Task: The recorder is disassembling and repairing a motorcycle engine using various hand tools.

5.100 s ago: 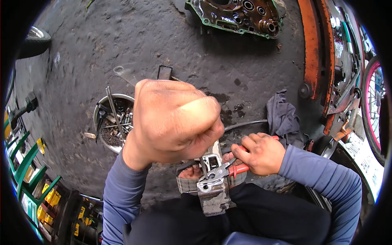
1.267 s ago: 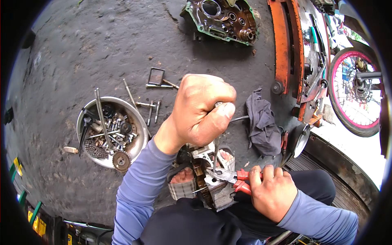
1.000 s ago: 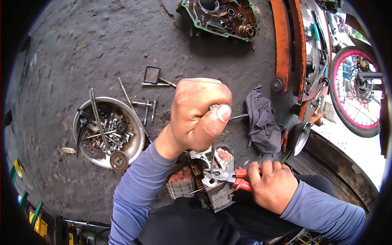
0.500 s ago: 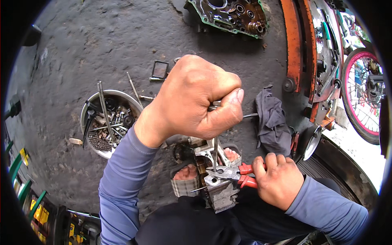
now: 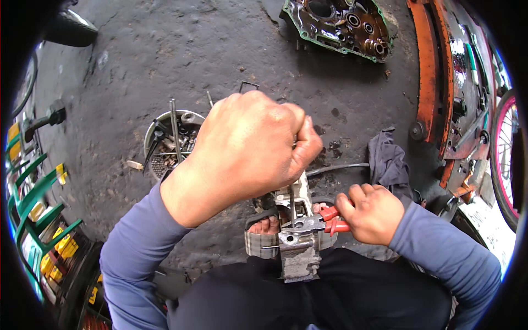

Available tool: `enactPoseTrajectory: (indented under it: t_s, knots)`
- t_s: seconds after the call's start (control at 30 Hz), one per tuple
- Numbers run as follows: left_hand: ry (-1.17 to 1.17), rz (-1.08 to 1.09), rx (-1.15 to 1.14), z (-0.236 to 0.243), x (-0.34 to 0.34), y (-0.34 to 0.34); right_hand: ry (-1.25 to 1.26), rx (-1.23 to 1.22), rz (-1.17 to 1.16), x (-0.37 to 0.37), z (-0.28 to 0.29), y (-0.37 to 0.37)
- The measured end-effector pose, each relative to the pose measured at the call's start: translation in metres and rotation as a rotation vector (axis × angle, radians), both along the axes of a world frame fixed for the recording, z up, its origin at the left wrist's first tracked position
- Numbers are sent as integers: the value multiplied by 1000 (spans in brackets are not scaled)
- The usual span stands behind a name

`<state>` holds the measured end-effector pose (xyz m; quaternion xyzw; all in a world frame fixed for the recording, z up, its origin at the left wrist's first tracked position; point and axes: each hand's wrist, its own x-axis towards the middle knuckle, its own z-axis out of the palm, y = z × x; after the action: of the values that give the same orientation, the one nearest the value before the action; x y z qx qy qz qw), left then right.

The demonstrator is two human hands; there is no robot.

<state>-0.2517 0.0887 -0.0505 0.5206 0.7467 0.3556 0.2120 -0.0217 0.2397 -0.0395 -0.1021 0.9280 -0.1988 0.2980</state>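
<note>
My left hand (image 5: pixel 247 146) is closed in a fist above the work. What it grips is hidden under the fingers. In my right hand (image 5: pixel 373 213) is a pair of pliers (image 5: pixel 309 224) with red handles. The plier jaws lie over the top of a worn grey metal engine part (image 5: pixel 300 261), around the lower end of an upright metal rod (image 5: pixel 292 204). My fist covers the rod's upper end. The metal part stands between my sandalled feet, against my dark trousers. A thin pin (image 5: pixel 269 247) sticks out from its left side.
A round metal bowl (image 5: pixel 147 144) of small metal parts stands at left, partly behind my forearm. An oily engine casing (image 5: pixel 341 30) lies at the far side. At right are a dark rag (image 5: pixel 388 159) and an orange metal frame (image 5: pixel 432 82). Green bars (image 5: pixel 36 190) line the left.
My left fist has come down and nearer to me. The view has shifted, so the bowl, casing and rag appear farther right. The pliers stay at the metal part.
</note>
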Motion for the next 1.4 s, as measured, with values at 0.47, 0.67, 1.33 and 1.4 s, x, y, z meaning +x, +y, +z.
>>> enactPoseTrajectory:
  t_s: [0.47, 0.67, 1.33, 1.4]
  knots:
    - [362, -47, -779, 57, 11, 31, 331, -476, 180, -23, -120, 14]
    - [458, -29, -758, 59, 14, 31, 358, -427, 102, -14, -118, 10]
    - [460, 34, -300, 38, 16, 2, -30, -222, 40, -1, 13, 0]
    - [464, 61, -259, 34, 18, 2, -77, -244, 46, -4, 9, -2]
